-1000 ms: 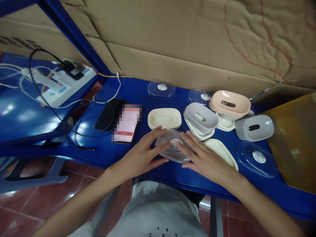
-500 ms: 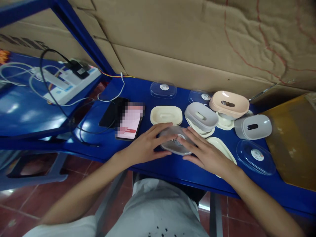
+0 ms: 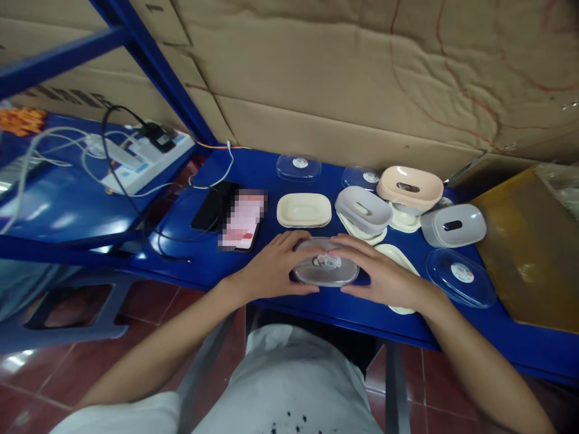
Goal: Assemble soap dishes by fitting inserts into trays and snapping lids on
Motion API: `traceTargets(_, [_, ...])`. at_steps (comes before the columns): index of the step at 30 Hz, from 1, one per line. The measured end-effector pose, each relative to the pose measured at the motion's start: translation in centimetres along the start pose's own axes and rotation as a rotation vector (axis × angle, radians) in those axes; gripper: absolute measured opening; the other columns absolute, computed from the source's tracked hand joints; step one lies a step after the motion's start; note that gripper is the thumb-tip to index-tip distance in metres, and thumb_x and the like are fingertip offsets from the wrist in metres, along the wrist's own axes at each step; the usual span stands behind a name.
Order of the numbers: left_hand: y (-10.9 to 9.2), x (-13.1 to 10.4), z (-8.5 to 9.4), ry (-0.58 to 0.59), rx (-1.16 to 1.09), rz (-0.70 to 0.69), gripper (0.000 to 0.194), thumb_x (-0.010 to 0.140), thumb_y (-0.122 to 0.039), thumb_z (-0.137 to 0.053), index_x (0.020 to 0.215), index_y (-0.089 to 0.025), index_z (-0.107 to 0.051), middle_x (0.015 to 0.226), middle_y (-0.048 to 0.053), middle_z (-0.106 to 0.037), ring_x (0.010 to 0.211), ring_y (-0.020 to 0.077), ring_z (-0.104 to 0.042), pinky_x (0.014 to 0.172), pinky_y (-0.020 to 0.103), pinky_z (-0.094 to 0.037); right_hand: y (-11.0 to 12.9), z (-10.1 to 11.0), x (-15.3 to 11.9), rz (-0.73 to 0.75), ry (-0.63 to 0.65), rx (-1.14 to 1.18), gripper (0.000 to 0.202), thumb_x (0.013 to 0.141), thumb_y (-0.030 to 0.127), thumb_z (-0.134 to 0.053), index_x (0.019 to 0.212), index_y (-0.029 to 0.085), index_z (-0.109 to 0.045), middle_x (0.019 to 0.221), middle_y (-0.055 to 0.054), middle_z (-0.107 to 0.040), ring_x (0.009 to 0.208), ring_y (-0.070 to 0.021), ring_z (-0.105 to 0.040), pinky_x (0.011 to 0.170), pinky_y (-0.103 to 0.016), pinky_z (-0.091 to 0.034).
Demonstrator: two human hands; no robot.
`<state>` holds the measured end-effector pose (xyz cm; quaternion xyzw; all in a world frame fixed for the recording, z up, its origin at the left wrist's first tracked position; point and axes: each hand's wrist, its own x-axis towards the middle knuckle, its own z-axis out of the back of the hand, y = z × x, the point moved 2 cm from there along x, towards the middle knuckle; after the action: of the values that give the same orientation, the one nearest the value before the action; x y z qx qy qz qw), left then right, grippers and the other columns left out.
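Observation:
Between my hands on the blue table (image 3: 280, 304) is an oval grey soap box (image 3: 324, 276), its clear lid bearing a round white label. My left hand (image 3: 271, 265) curves round its left side. On the opposite side my right hand (image 3: 391, 271) grips it, fingers along the far edge and thumb near the front. Just behind lies a cream oval tray (image 3: 304, 210). A lilac-grey slotted box body (image 3: 364, 210) rests on another cream piece. Partly behind my right hand is a cream oval part (image 3: 398, 256).
A peach box body (image 3: 410, 187) and a grey one (image 3: 456, 226) stand to the right. Clear lids (image 3: 298, 167) lie at the back, more (image 3: 459, 277) at right. A phone (image 3: 244, 220) and power strip (image 3: 149, 163) with cables are left. A taped carton (image 3: 529, 241) borders the right.
My fingers have moved from over the lid to the sides of the grey soap box, so more of its top shows. The camera view has shifted slightly.

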<state>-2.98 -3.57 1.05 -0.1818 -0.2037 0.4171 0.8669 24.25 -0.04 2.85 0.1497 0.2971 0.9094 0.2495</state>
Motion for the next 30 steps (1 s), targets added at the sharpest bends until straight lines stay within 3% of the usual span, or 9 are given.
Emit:
traceTargets(8, [-1.3, -1.0, 0.1, 0.072, 0.029, 0.072, 0.076, 0.084, -0.046, -0.087, 0.150, -0.033, -0.054, 0.151, 0.012, -0.054, 0.140, 0.0365, -0.055, 0.116, 0.059, -0.048, 0.8, -0.2, 0.1, -0.004, 0.032, -0.011, 0.079, 0.087, 0.024, -0.081, 0.158, 0.034, -0.048, 0.169, -0.009, -0.047, 0.153, -0.0261, -0.052, 0.123, -0.045, -0.051])
traceTargets(12, [-1.6, -0.7, 0.1, 0.028, 0.007, 0.040, 0.073, 0.083, -0.035, -0.084, 0.147, -0.028, -0.051, 0.160, 0.015, -0.049, 0.150, 0.0381, -0.048, 0.120, 0.061, -0.044, 0.3, -1.0, 0.3, 0.023, -0.026, -0.020, 0.091, 0.087, 0.027, -0.081, 0.166, 0.031, -0.036, 0.167, -0.013, -0.048, 0.155, -0.0288, -0.050, 0.124, -0.048, -0.050])
traceTargets(19, [-1.6, 0.0, -0.2, 0.052, -0.057, 0.052, 0.075, 0.076, -0.045, -0.093, 0.134, -0.026, -0.050, 0.155, 0.015, -0.055, 0.142, 0.0366, -0.057, 0.117, 0.062, -0.046, -0.3, -2.1, 0.3, -0.056, -0.003, 0.043, 0.114, 0.083, 0.036, -0.089, 0.173, 0.024, -0.020, 0.172, -0.021, -0.041, 0.154, -0.0354, -0.051, 0.122, -0.051, -0.050])
traceTargets(24, [-1.6, 0.0, 0.4, 0.073, 0.009, 0.061, 0.072, 0.078, -0.045, -0.089, 0.137, -0.026, -0.052, 0.147, 0.013, -0.061, 0.140, 0.0366, -0.059, 0.116, 0.059, -0.049, -0.6, -1.5, 0.1, -0.050, 0.011, 0.014, 0.124, 0.083, 0.037, -0.092, 0.176, 0.030, -0.010, 0.175, -0.018, -0.038, 0.158, -0.0341, -0.045, 0.125, -0.052, -0.047])
traceTargets(30, [-0.4, -1.5, 3.0, -0.026, -0.157, 0.243, 0.067, 0.087, -0.048, -0.082, 0.141, -0.027, -0.049, 0.139, 0.010, -0.064, 0.119, 0.0297, -0.071, 0.100, 0.047, -0.060, -2.0, -0.5, -0.2, -0.072, -0.060, -0.127, 0.103, 0.093, 0.035, -0.082, 0.175, 0.034, -0.019, 0.174, -0.015, -0.042, 0.158, -0.0329, -0.046, 0.124, -0.055, -0.048])
